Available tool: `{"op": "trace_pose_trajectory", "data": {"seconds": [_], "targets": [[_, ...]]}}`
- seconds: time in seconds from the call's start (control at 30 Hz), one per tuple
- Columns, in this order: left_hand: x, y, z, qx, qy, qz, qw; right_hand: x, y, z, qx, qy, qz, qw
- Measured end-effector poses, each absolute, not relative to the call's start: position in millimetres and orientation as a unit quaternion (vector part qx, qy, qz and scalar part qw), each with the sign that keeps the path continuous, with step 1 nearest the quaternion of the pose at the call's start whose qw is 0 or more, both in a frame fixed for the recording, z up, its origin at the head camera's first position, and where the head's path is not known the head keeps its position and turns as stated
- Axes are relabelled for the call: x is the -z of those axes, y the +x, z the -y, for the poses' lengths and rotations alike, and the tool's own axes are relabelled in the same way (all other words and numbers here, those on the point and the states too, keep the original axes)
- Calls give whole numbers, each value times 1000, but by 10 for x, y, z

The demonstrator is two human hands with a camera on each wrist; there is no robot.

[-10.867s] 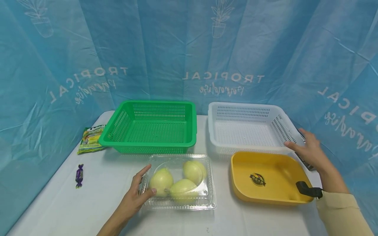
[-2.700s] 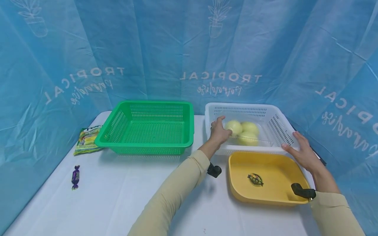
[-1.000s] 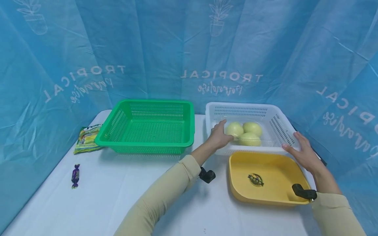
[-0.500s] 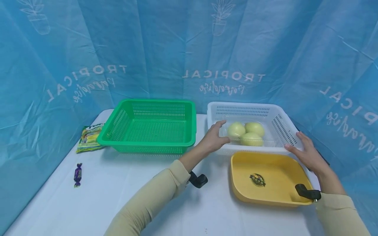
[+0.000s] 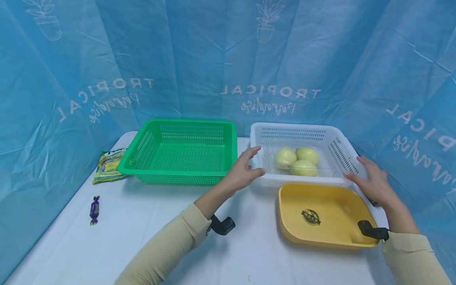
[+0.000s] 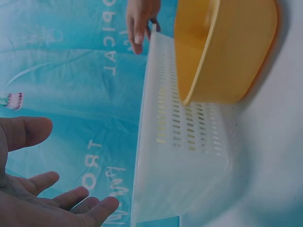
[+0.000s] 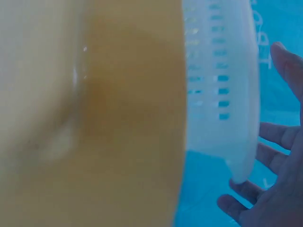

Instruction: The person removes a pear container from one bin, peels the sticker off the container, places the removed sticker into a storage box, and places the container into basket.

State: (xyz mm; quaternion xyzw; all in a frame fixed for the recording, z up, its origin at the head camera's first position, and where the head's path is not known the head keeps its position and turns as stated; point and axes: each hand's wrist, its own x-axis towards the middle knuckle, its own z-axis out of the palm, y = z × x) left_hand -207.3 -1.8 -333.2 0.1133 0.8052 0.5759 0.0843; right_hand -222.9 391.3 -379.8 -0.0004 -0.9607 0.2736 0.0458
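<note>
A clear plastic box (image 5: 323, 169) with three pale yellow-green fruits (image 5: 303, 168) lies in the white perforated basket (image 5: 294, 180). My left hand (image 5: 242, 171) hovers off that basket's left side, thumb and fingers spread and nothing between them. In the left wrist view the same hand (image 6: 52, 184) is apart from the basket wall. At the basket's right front corner is my right hand (image 5: 372, 180), fingers loosely spread. The right wrist view has its fingertips right at the outer rim, with the thumb (image 7: 288, 66) raised apart.
A yellow tub (image 5: 320, 213) stands in front of the white basket. To the left is a green basket (image 5: 178, 174), with a snack packet (image 5: 108, 166) beside it and a purple-wrapped candy (image 5: 94, 210) nearer. A dark object (image 5: 373, 202) shows under my right hand. Blue curtains enclose the table.
The fruit box, earlier on the table, is now in the white basket. My left hand has let go of it and drawn back left; my right hand has stayed near the corner.
</note>
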Motion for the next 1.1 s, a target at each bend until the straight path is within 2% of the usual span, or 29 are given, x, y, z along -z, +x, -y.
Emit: {"op": "trace_pose_trajectory", "data": {"seconds": [0.43, 0.7, 1.1], "targets": [[3395, -1864, 410, -581, 112, -805, 39, 3512, -2081, -3502, -293, 46, 953, 57], [3449, -1777, 667, -565, 123, -816, 9, 3459, -1994, -3247, -305, 113, 941, 95], [3483, -1612, 1000, -519, 115, -846, -30, 3442, -1817, -2875, -303, 151, 934, 115]]}}
